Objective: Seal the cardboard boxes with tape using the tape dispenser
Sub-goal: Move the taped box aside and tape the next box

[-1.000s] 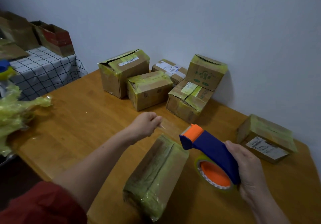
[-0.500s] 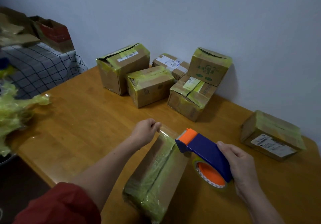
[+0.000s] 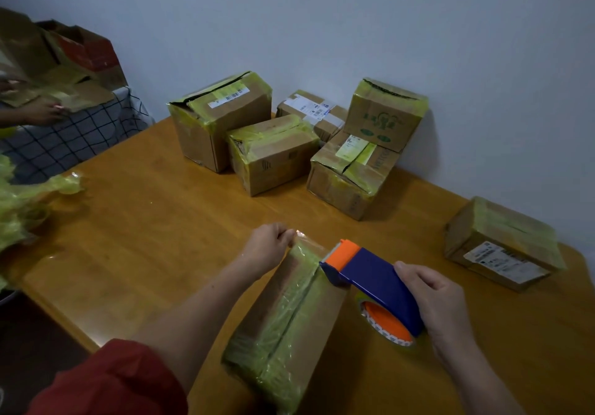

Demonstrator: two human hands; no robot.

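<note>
A long cardboard box (image 3: pixel 286 314) wrapped in yellow-green tape lies in front of me on the wooden table (image 3: pixel 145 228). My right hand (image 3: pixel 441 305) grips a blue and orange tape dispenser (image 3: pixel 370 279), whose orange head sits at the box's far top end. My left hand (image 3: pixel 269 247) pinches the free end of the clear tape (image 3: pixel 307 242) just beyond that far end of the box. A short strip of tape stretches between my fingers and the dispenser head.
Several taped boxes (image 3: pixel 273 153) cluster by the wall at the back. Another box (image 3: pixel 502 244) sits at the right edge. Crumpled yellow-green tape (image 3: pixel 25 202) lies at the left. Another person's hands (image 3: pixel 42 112) handle cardboard over a checked cloth (image 3: pixel 64 144).
The dispenser and my left hand have come down onto the far end of the box, bringing the tape strip down to it. The view has tilted slightly.
</note>
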